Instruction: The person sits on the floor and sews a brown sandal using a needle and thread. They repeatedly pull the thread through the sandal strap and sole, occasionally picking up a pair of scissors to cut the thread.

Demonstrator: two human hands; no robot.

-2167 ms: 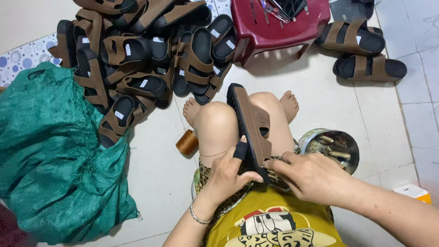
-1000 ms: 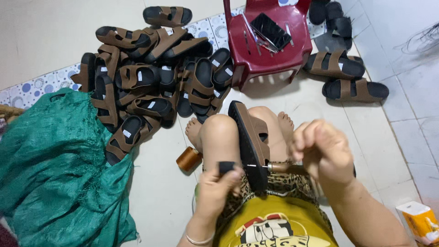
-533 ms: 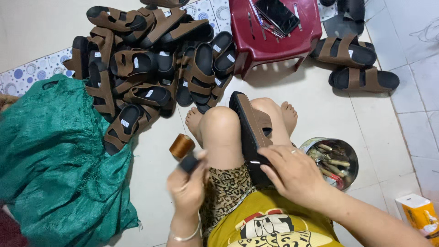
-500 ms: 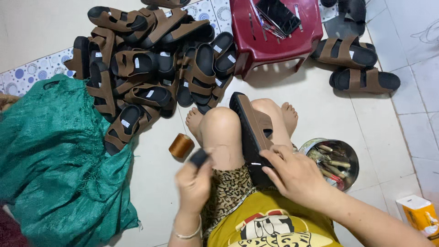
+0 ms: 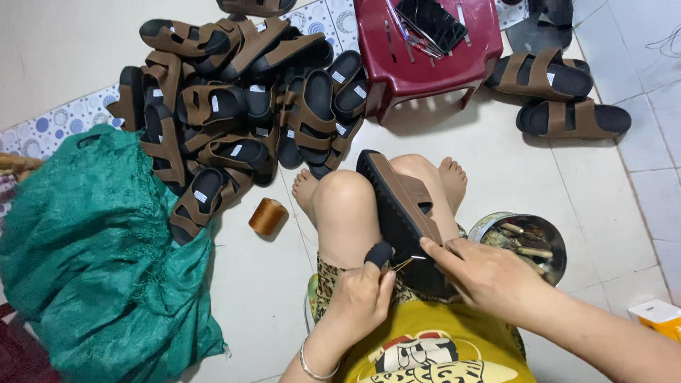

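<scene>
The left hand has its grip closed around a small dark-handled tool, thumb and fingers pinched tight, with a thin metal tip pointing toward the edge of the sandal. The right hand has its grip spread over the heel end of a brown strapped sandal with a black sole, fingers flat and pressing it down rather than wrapped around it; the forefinger reaches toward the tool's tip. The two hands are just beside each other at the sandal's near end.

The sandal stands on its side between the person's raised bare knees, toe end pointing away, resting against the legs. A thin silver bracelet circles the left wrist.

On the pale tiled floor, just to the right of the right hand, sits a round metal tin of small tools. To the left of the knees lies a spool of brown thread. Beyond it spreads a crumpled green woven sack, and a heap of matching brown sandals lies against the wall. Straight ahead stands a dark red plastic stool with a dark phone on top. A finished pair of sandals lies to the stool's right.
</scene>
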